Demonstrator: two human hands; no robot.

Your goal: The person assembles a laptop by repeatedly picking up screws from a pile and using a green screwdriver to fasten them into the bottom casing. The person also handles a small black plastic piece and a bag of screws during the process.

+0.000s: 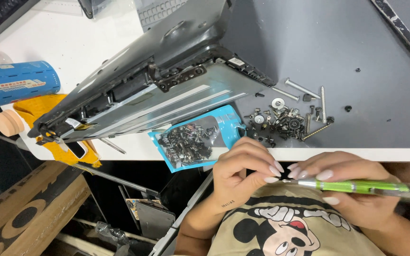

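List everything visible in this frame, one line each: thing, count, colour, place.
Laptop: one, dark grey, opened up, on the white table.
Screw pile: many, silver and black, on the grey mat.
Bag of screws: one, blue and clear, at the table edge.
Roll: one, blue, far left.
Yellow item: one, under the laptop's left end.
Keyboard: one, grey, top centre.
Cardboard box: one, brown, on the floor, lower left.
Screwdriver: one, green, held in the right hand.
Left hand: fingertips pinched at the screwdriver's tip.
Right hand: grip closed around the screwdriver.
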